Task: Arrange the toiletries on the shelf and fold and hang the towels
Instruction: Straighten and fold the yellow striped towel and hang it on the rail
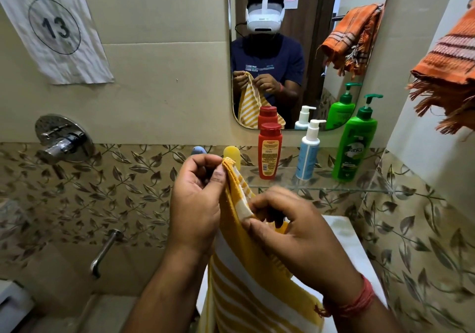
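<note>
A yellow and white striped towel (pixel 246 289) hangs down in front of me. My left hand (pixel 198 204) pinches its top corner between thumb and fingers. Just lower and to the right, my right hand (pixel 290 230) pinches the towel's edge. On the glass shelf (pixel 359 188) behind stand a red bottle (pixel 270 151), a white and blue pump bottle (pixel 308 152) and a green pump bottle (pixel 356 142). A small yellow container (pixel 232 154) and a blue item (pixel 199 150) sit at the shelf's left end, partly hidden by my left hand. An orange towel (pixel 449 73) hangs at the upper right.
A mirror (pixel 295 50) above the shelf reflects a person with a headset and the bottles. A chrome mixer valve (pixel 64 140) and spout (pixel 105 250) are on the tiled wall at left. A white basin rim (pixel 352 250) lies below the shelf. A paper sign marked 13 (pixel 54 26) hangs top left.
</note>
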`<action>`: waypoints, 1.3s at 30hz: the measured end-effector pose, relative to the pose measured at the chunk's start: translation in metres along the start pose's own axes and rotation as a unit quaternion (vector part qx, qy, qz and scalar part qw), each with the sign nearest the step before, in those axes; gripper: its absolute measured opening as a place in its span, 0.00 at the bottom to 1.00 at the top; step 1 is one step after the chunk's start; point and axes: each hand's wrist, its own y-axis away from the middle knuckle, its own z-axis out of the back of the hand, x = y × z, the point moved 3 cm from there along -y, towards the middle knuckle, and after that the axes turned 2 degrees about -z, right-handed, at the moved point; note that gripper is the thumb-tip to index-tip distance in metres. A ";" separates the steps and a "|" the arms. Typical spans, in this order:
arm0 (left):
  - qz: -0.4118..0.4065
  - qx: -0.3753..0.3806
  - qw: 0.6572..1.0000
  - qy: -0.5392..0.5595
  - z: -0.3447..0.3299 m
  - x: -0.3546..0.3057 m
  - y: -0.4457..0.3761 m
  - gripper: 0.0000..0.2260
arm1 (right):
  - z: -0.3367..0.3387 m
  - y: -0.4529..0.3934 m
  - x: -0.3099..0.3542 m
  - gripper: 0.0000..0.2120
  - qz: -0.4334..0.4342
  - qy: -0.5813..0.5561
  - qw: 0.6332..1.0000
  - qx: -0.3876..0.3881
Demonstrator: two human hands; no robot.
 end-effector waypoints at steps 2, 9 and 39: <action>-0.003 0.004 1.000 -0.005 0.000 0.000 -0.002 0.07 | -0.002 0.000 0.004 0.04 0.013 -0.016 0.998 -0.063; -0.035 0.016 0.998 -0.049 0.002 -0.002 -0.008 0.14 | -0.021 0.002 -0.001 0.04 -0.005 -0.004 0.998 0.056; -0.086 -0.374 0.922 0.050 0.098 -0.002 -0.061 0.17 | 0.074 0.040 -0.018 0.06 0.120 0.213 0.958 0.148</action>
